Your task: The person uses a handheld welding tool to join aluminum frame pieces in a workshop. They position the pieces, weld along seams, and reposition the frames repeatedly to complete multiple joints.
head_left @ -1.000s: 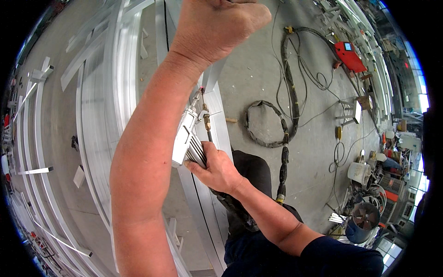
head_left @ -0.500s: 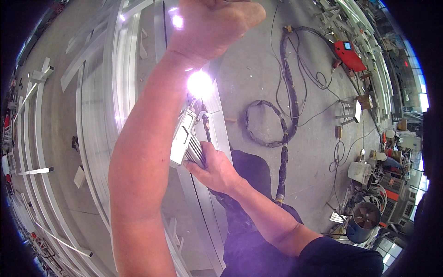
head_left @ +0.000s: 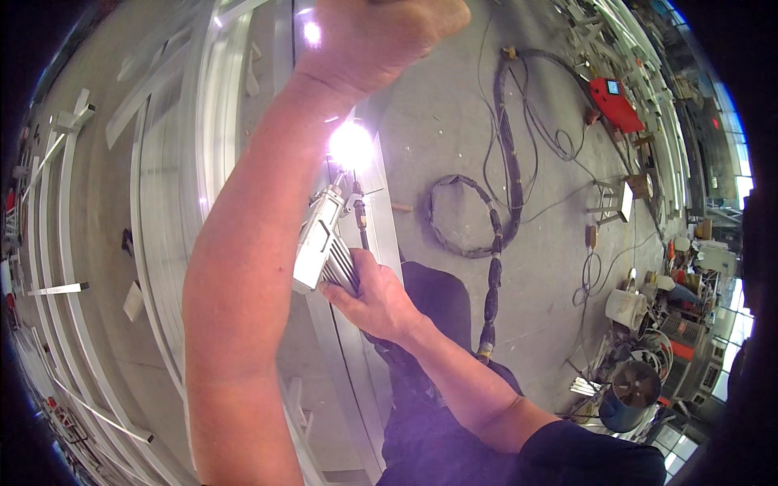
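While a white-hot arc flare [head_left: 351, 146] burns at the tip, silver ribbed welding torch [head_left: 324, 243] gripped in right hand [head_left: 374, 296], fingers wrapped tight round its handle, over the long pale metal frame rail [head_left: 381, 202] on the floor. Left hand [head_left: 381, 36] raised far up, fist closed, contents not visible. Judged mid-weld; next calls for steady travel along the seam.

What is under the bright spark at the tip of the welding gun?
Under the spark lies a pale metal frame bar on the concrete floor. The glare and the left forearm cover the exact joint.
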A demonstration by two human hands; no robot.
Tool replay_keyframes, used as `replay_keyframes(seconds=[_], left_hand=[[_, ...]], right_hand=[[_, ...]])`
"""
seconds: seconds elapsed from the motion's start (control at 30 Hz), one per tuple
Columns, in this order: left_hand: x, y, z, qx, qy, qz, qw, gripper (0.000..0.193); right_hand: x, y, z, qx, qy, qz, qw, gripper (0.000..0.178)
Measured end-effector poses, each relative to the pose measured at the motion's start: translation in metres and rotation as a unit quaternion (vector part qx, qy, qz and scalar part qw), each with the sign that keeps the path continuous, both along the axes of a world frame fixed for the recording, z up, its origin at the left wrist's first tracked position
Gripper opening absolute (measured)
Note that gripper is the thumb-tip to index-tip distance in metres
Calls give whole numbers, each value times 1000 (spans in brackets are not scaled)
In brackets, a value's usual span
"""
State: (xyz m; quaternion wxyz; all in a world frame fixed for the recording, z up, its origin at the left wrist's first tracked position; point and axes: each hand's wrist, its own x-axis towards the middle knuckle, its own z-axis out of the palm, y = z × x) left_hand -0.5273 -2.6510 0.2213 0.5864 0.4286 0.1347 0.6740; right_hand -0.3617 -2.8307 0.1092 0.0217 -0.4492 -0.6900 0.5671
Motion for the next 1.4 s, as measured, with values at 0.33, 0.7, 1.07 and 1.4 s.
replay_keyframes(seconds=[0.33, 0.7, 1.07, 1.4], left_hand=[[3, -3, 5, -16, 183, 196, 963, 17], [20, -2, 15, 13, 182, 165, 969, 13], [24, -8, 19, -26, 211, 185, 959, 23], [22, -17, 29, -49, 224, 187, 955, 18]], right_hand=[[5, -1, 15, -24, 53, -4, 998, 68], [5, 4, 17, -36, 29, 10, 999, 69], [2, 3, 4, -14, 2, 9, 1000, 61], [8, 4, 5, -44, 17, 1, 999, 62]])
